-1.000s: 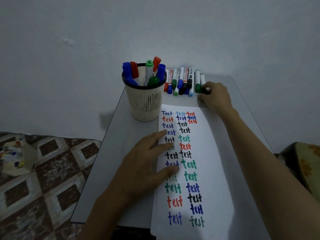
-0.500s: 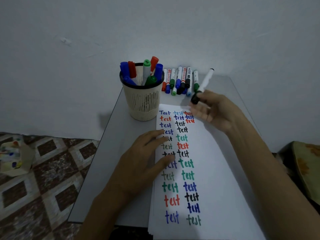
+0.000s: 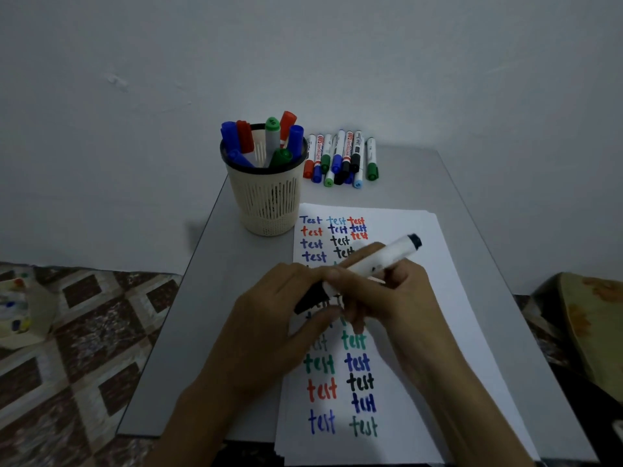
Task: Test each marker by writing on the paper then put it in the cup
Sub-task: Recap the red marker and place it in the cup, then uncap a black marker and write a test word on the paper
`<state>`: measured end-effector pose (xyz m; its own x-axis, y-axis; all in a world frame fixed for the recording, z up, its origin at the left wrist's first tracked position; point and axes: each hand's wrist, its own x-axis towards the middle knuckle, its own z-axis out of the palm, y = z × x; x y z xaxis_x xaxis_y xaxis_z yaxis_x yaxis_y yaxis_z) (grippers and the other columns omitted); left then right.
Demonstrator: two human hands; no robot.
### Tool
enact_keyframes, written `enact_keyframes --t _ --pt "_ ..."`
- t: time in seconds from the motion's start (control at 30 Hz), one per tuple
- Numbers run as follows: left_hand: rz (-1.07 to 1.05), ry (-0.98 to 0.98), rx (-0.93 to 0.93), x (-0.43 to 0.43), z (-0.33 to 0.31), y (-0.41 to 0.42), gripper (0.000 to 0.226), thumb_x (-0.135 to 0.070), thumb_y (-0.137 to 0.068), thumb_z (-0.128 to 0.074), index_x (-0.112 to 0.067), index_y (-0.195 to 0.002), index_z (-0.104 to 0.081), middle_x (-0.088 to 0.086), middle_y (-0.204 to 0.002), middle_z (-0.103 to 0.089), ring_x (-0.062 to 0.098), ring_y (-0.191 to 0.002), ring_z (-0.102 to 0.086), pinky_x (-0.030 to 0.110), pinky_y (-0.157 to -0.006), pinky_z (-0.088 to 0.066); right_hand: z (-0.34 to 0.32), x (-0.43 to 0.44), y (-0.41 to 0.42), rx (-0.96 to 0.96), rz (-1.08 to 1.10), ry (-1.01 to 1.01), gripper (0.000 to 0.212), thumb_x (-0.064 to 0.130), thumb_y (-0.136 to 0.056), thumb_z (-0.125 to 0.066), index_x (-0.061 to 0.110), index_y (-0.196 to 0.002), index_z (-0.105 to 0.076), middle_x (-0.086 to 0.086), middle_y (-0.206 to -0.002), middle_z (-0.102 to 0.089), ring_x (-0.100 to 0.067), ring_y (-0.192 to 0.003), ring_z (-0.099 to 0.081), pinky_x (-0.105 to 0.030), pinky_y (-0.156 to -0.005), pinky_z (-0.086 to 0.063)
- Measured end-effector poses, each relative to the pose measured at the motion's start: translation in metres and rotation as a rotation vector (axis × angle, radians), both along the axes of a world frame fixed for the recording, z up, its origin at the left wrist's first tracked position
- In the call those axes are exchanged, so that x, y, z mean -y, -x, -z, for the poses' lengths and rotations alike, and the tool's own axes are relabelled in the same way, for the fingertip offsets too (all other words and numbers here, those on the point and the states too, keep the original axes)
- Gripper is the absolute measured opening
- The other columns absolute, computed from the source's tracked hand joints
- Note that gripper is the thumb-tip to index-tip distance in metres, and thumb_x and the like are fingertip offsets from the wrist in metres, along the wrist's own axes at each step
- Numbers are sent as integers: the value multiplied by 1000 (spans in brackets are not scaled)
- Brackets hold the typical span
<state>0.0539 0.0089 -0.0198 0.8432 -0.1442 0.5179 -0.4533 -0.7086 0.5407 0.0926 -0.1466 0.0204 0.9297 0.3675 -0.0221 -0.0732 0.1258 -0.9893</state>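
A white marker with a black cap (image 3: 377,261) is held slanted above the paper (image 3: 438,298). My right hand (image 3: 401,298) grips its white barrel. My left hand (image 3: 283,318) pinches the black cap at its lower left end. The paper carries columns of the word "test" in blue, red, green and black. A cream mesh cup (image 3: 266,193) stands at the paper's far left corner with several capped markers in it. A row of several capped markers (image 3: 340,160) lies on the table behind the paper.
The small grey table (image 3: 215,298) stands against a white wall. Its left and front edges drop to a patterned tile floor. A light-coloured container (image 3: 20,315) sits on the floor at the left. A patterned cushion (image 3: 593,325) is at the right.
My right hand lifted the black-capped marker from the row and carried it toward me over the paper. My left hand rose off the paper and took hold of the cap.
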Motion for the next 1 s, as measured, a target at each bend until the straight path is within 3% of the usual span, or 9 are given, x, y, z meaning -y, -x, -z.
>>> enact_keyframes --t 0.2,0.27,0.4,0.53,0.7,0.77,0.87,0.93,1.0 --pt "196 182 -259 8 -1 5 23 -34 -96 -35 -19 -97 -53 -14 -78 -58 2 -70 -60 7 -60 -41 17 -1 9 -21 68 -35 25 7 -74 -79 7 -66 -55 -10 -51 -54 -13 -37 -42 -20 -39 -34" --pt "201 178 -243 8 0 3 19 -39 -96 -34 -29 -96 -51 -11 -69 -57 3 -62 -59 8 -55 -39 18 0 9 -53 37 -95 25 6 -75 -77 7 -65 -54 -11 -49 -51 -14 -35 -38 -18 -37 -32" --pt "239 170 -219 5 2 0 23 -51 -96 -32 -36 -101 -48 0 -77 -65 7 -64 -62 23 -57 -50 16 2 10 -87 -2 -158 24 5 -77 -73 5 -67 -52 -16 -52 -51 -12 -30 -35 -15 -34 -29" --pt "233 211 -220 5 -1 0 19 -44 -94 -41 -31 -99 -54 -14 -67 -61 0 -58 -61 12 -51 -44 8 10 9 -13 -73 -67 21 9 -76 -77 10 -67 -57 -20 -61 -60 -18 -39 -40 -21 -38 -34" --pt "102 160 -110 2 -6 3 23 -56 -93 -36 -44 -108 -49 -14 -71 -57 5 -66 -58 18 -59 -45 -16 18 -3 43 -40 -34 15 11 -74 -71 10 -67 -57 -9 -56 -59 -11 -37 -37 -17 -35 -31" --pt "-12 94 -77 -4 -4 2 24 -48 -93 -38 -38 -109 -53 -14 -78 -52 5 -74 -52 23 -68 -40 -19 26 -23 86 122 -102 16 5 -79 -66 13 -69 -56 -3 -58 -58 -11 -40 -40 -17 -36 -32" --pt "-51 36 -110 -8 6 -4 28 -33 -93 -33 -26 -110 -54 -20 -90 -45 4 -88 -48 25 -78 -39 -14 39 -59 119 313 -147 17 -5 -84 -60 12 -80 -60 -9 -77 -66 -18 -61 -61 -22 -46 -46" --pt "-49 24 -158 -9 12 -7 34 -33 -95 -31 -22 -117 -55 -15 -99 -46 5 -96 -49 23 -82 -43 -7 38 -78 116 336 -137 17 -8 -82 -63 9 -82 -62 -14 -88 -68 -20 -76 -69 -22 -55 -52" --pt "-55 0 -181 -9 15 -9 37 -35 -96 -35 -20 -126 -53 -12 -109 -46 4 -103 -48 15 -88 -41 0 32 -90 105 293 -93 17 -10 -79 -66 6 -82 -62 -13 -91 -69 -20 -77 -71 -21 -54 -53"
